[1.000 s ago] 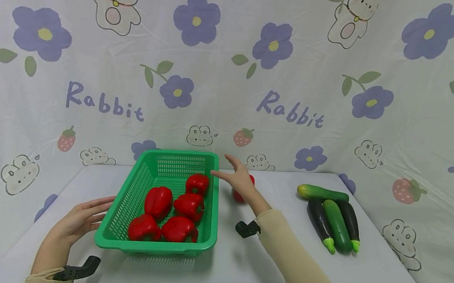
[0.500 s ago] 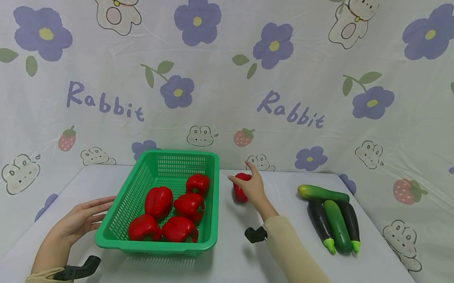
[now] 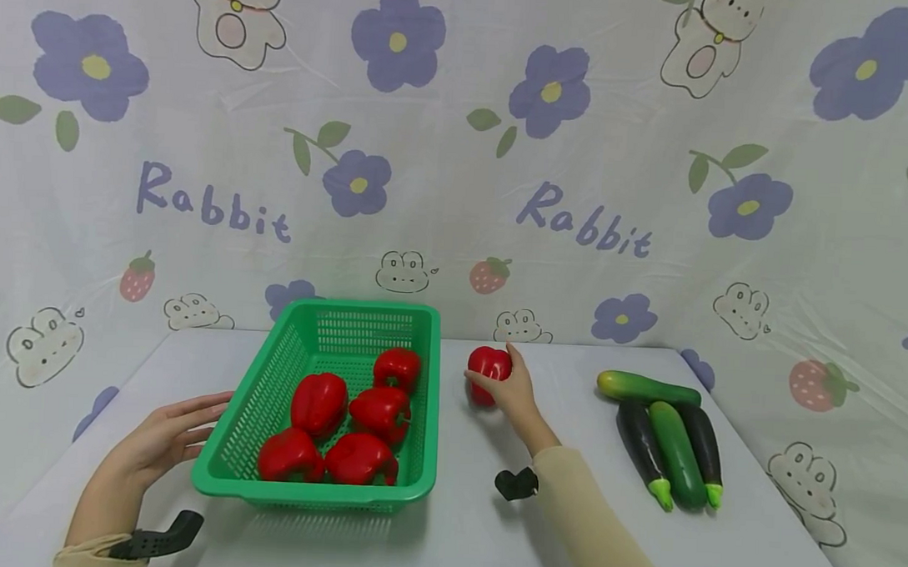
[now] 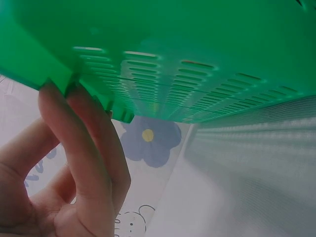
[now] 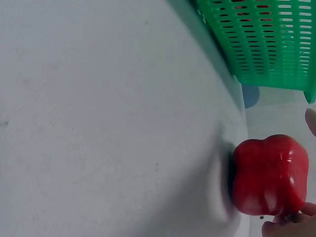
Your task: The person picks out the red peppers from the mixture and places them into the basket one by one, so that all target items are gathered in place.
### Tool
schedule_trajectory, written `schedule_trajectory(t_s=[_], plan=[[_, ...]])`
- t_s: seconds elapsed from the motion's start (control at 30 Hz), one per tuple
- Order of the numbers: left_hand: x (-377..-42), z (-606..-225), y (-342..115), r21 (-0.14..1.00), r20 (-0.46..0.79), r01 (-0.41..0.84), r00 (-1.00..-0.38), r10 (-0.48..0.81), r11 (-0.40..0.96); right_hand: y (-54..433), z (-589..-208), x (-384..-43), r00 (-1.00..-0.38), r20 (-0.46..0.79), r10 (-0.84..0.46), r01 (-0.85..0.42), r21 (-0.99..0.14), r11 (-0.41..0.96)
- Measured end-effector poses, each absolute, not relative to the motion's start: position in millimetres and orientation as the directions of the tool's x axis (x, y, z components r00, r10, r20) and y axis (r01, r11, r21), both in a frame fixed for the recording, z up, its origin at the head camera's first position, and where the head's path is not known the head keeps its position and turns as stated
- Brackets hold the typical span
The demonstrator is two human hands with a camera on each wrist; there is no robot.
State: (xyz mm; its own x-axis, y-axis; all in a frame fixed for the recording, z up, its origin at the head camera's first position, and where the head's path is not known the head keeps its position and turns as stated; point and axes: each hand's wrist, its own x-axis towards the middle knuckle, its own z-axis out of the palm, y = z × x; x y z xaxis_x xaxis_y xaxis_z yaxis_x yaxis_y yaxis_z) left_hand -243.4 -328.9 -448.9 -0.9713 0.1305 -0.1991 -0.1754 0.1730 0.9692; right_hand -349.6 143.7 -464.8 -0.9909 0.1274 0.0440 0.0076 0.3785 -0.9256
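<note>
A red bell pepper (image 3: 489,362) stands on the table to the right of the green plastic basket (image 3: 430,416). My right hand (image 3: 521,403) reaches around that pepper, thumb on its near left side and fingers to its right. In the right wrist view, the thumb is apart from the pepper (image 5: 270,175), while fingertips (image 5: 289,226) lie against its lower edge. My left hand (image 3: 151,452) is at the basket's left side. Its fairly straight fingers (image 4: 81,143) touch the basket from below the rim. Several red bell peppers (image 3: 318,404) lie inside the basket.
On the right of the white table (image 3: 475,526) lie two dark eggplants (image 3: 640,444), a zucchini (image 3: 677,454) and a yellow-tipped green one (image 3: 649,388) across their far ends. A patterned cloth (image 3: 444,150) hangs behind the table.
My right hand has moved right and down from beside the basket's rim to around the lone bell pepper. The left hand and basket have stayed in place.
</note>
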Motion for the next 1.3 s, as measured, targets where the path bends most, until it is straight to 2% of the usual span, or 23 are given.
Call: schedule_trajectory(t_s=[0.47, 0.8, 1.3], plan=[[-243.3, -450.2, -330.2, 0.971, -0.192, -0.168, -0.972, 0.135, 0.167, 144.3, -480.3, -350.3, -0.991, 0.002, 0.131, 0.044, -0.937, 0.347], [-241.8, -448.7, -329.6, 0.969, -0.196, -0.171, -0.972, 0.132, 0.178, 146.7, -491.6, -349.0, -0.993, 0.034, 0.117, 0.004, -0.950, 0.311], [-242.9, -451.2, -328.7, 0.966, -0.195, -0.168, -0.972, 0.129, 0.196, 150.6, -490.6, -348.5, -0.993, 0.024, 0.118, 0.014, -0.953, 0.304]])
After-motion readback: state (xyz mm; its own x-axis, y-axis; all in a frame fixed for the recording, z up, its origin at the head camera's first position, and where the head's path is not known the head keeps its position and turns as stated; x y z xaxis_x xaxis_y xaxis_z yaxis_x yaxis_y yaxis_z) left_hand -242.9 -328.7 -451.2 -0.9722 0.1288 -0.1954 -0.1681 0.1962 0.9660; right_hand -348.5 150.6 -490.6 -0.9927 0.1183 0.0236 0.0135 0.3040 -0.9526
